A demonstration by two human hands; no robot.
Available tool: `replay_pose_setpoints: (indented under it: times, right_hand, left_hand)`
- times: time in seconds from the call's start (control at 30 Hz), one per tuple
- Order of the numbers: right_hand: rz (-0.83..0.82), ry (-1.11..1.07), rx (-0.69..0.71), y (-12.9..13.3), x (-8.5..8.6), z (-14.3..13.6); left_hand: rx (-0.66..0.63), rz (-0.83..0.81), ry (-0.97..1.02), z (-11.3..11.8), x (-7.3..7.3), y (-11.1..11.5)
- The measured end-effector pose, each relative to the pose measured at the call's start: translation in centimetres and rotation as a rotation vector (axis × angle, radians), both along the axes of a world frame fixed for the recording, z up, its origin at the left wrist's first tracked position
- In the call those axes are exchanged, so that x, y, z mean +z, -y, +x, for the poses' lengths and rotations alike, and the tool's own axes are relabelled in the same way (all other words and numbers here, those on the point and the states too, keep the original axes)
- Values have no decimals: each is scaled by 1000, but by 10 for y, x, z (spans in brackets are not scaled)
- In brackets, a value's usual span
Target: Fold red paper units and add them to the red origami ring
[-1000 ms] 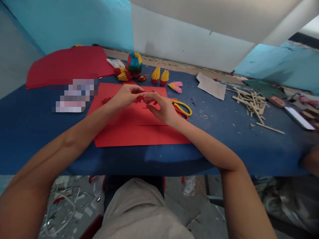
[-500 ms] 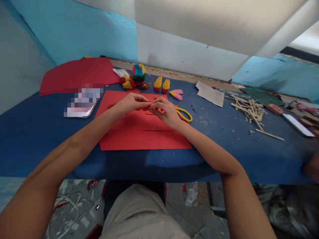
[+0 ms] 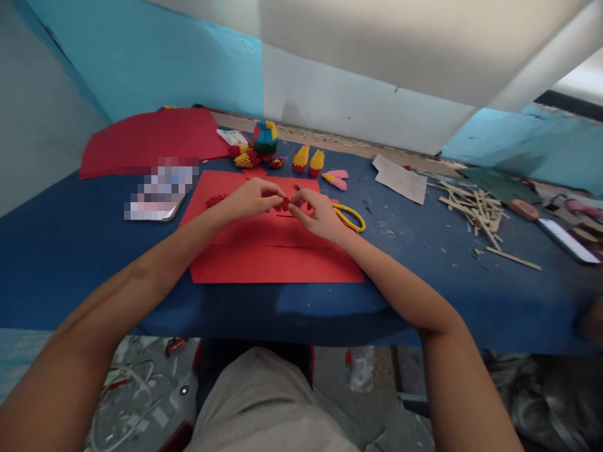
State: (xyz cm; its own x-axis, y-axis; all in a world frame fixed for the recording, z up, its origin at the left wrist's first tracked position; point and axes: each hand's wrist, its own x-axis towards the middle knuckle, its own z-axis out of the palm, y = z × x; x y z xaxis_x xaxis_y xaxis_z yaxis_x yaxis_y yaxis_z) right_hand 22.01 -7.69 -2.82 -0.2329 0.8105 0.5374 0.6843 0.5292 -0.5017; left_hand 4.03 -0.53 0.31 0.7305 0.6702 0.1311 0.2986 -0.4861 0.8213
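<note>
Between my two hands is a small piece of red paper (image 3: 285, 203), pinched at the fingertips. My left hand (image 3: 257, 197) is closed on its left side, and my right hand (image 3: 315, 213) has thumb and fingers at its right side. Both hover over large red paper sheets (image 3: 277, 267) on the blue table. Scissors with yellow handles (image 3: 351, 217) lie partly under my right hand, the tip showing beyond its fingers. Near my left wrist sits a small cluster of folded red paper (image 3: 217, 200).
Behind the sheets stand a multicoloured folded-paper model (image 3: 265, 139), two yellow-and-red pieces (image 3: 308, 161) and a pink-and-yellow piece (image 3: 336, 179). A phone (image 3: 162, 191) lies left, near more red paper (image 3: 151, 141). Thin wooden sticks (image 3: 475, 210) and another phone (image 3: 569, 241) are right.
My fingertips have drawn slightly apart, so more of the small red paper shows between them. The view has shifted slightly; the things on the table have not moved.
</note>
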Motion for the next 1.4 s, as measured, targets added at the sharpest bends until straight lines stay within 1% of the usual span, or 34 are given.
replay_pose_setpoints:
  times: [0.07,0.27,0.43,0.53,0.63,0.7,0.9,1.0,1.03,1.1,1.2,1.27,1.3,1.33,1.4]
  right_hand:
    - [-1,-16,-4,0,0,0]
    - [-29,-117,-79,2,1,-3]
    - [-46,-132,-86,0,1,-2]
    - [-37,-123,-98,-2,-2,0]
    - [-24,-108,-89,-3,-4,2]
    - [-25,-102,-78,-3,-5,2]
    - [-26,-62,-84,1,0,-2]
    - [-18,-12,-78,3,2,-3]
    - [-24,-27,-82,3,3,-3]
    - [-54,-132,-94,4,3,-4]
    - [-126,-317,-52,3,3,-4]
    - [-152,-390,-31,2,3,-4]
    - [-152,-415,-41,2,3,-5]
    - [-151,-439,-58,2,3,-5]
    - [-166,-480,-69,2,2,-8]
  left_hand:
    - [3,-1,-1,0,1,1]
    - [13,-13,8,-1,7,8]
    - [72,-62,21,1,5,9]
    - [53,-57,33,1,3,9]
    - [3,0,32,1,3,9]
    - [-8,46,30,0,4,11]
    - [50,261,43,1,3,15]
    - [77,332,47,2,4,17]
    - [83,335,56,2,6,17]
    - [99,311,94,1,9,18]
    - [89,201,157,0,12,21]
    - [70,123,184,1,11,21]
    - [67,104,190,1,10,21]
    - [74,106,192,1,9,21]
    - [97,165,170,3,6,20]
